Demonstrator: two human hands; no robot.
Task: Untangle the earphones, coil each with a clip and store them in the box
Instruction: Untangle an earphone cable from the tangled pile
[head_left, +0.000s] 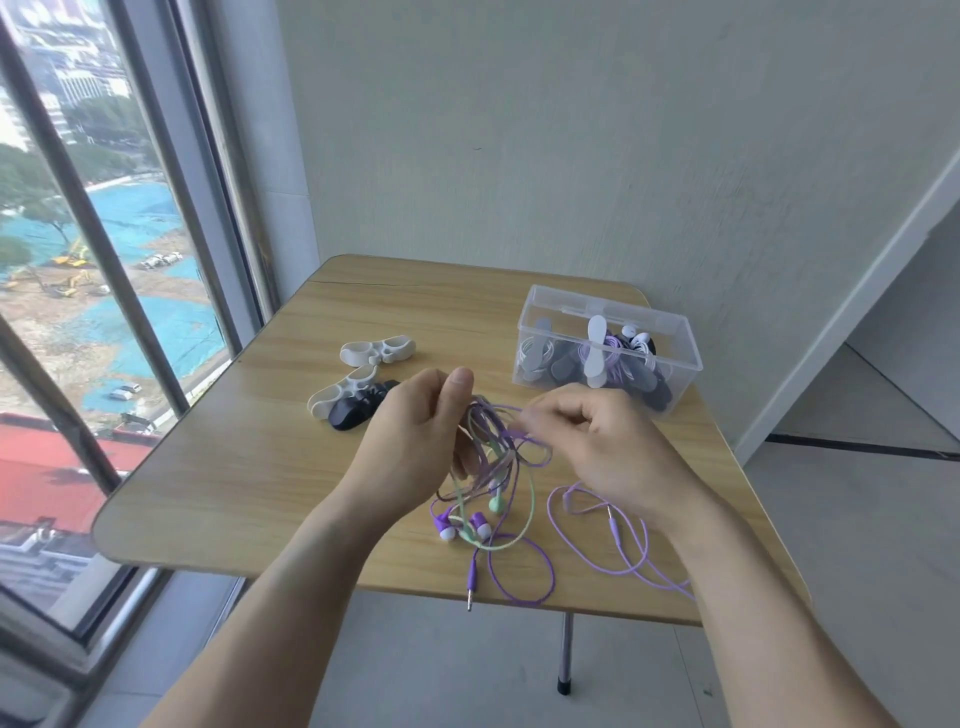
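A tangle of purple and mint-green earphone cords (496, 457) hangs above the wooden table (234, 467). My left hand (415, 441) grips the bundle's upper part, thumb raised. My right hand (602, 447) pinches a purple strand at the bundle's top right; its fingertips are blurred. Purple earbuds (480, 526) and a green earbud (497, 503) dangle onto the table, and a purple plug (471, 582) lies near the front edge. A clear plastic box (675, 332) at the back right holds several coiled earphones with clips. Two white clips (378, 351) (340, 392) and a black clip (358, 410) lie left of my hands.
A looser lilac cord (618, 545) loops on the table under my right wrist, near the front right edge. A window with a metal frame (171, 260) runs along the left. A grey wall stands behind the table.
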